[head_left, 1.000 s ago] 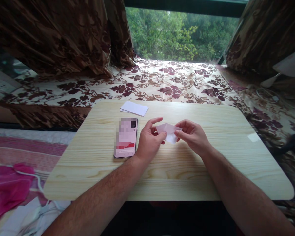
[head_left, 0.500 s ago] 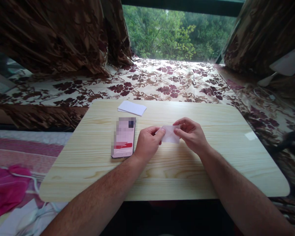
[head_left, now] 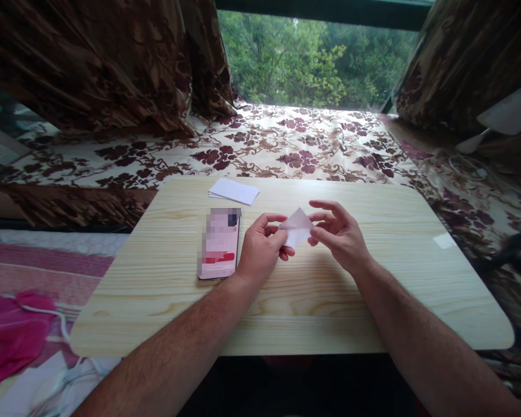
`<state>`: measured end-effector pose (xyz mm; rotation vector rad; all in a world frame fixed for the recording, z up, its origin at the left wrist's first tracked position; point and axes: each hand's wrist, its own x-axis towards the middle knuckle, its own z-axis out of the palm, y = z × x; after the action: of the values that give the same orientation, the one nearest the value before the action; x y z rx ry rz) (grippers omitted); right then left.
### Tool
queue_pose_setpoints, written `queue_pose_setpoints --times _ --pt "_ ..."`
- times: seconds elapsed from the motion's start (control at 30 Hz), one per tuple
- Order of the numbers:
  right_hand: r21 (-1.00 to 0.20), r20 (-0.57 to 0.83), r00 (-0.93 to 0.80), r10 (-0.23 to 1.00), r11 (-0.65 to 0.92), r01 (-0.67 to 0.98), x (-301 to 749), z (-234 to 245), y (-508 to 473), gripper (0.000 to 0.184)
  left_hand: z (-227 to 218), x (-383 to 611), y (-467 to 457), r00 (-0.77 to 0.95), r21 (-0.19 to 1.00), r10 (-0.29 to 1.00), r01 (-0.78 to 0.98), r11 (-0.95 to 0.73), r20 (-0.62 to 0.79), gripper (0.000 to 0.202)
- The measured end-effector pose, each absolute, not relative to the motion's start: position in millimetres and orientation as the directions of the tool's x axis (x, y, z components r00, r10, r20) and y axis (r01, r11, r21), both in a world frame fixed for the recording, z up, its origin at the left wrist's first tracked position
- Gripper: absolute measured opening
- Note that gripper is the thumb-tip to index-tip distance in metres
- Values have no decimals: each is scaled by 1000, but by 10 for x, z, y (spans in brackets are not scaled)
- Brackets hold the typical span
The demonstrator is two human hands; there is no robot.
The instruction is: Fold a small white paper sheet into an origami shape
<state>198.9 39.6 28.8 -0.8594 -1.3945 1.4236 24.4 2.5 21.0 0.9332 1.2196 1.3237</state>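
Grip: my left hand (head_left: 260, 249) pinches the small folded paper (head_left: 297, 227) at its 9 o'clock corner, above mid-worktop (head_left: 373, 301). My right hand (head_left: 336, 234) is loose, fingers spread, tips at the 3 o'clock edge. I judge this is mid-fold; a next crease needs both hands squaring edges. The smartphone (head_left: 219, 243) lies just beside my left hand at 9 o'clock, and the paper stack (head_left: 234, 191) lies apart at 11.

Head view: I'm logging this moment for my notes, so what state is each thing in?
small white paper, lifted off the table, held between both hands.
left hand, pinched shut on the paper's left edge.
right hand, fingers loosely spread at the paper's right edge; grip unclear.
phone, flat on the table, face up, screen lit.
paper stack, lying flat near the table's far edge, untouched.
curtains, drawn apart.
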Motion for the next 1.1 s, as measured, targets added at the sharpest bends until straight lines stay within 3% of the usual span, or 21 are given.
queue_pose_setpoints --times 0.13,0.3,0.53,0.97,1.1 --pt "-986 134 -311 941 95 -139 1984 292 384 52 197 244 38 -187 973 974 -213 85 -126 30" --pt "-993 117 -289 950 104 -58 1976 276 392 29 198 241 25 -170 988 984 -150 34 -60 26" --pt "-991 134 -226 965 133 -19 1984 254 400 26 188 231 23 -153 991 988 -132 -3 -17 23" --pt "-985 129 -182 975 104 -140 1987 271 414 9 252 238 6 -96 952 992 -303 49 -82 11" --pt "-978 163 -185 969 134 -163 1991 255 416 5 257 232 -20 -85 962 994 -270 44 -70 11"
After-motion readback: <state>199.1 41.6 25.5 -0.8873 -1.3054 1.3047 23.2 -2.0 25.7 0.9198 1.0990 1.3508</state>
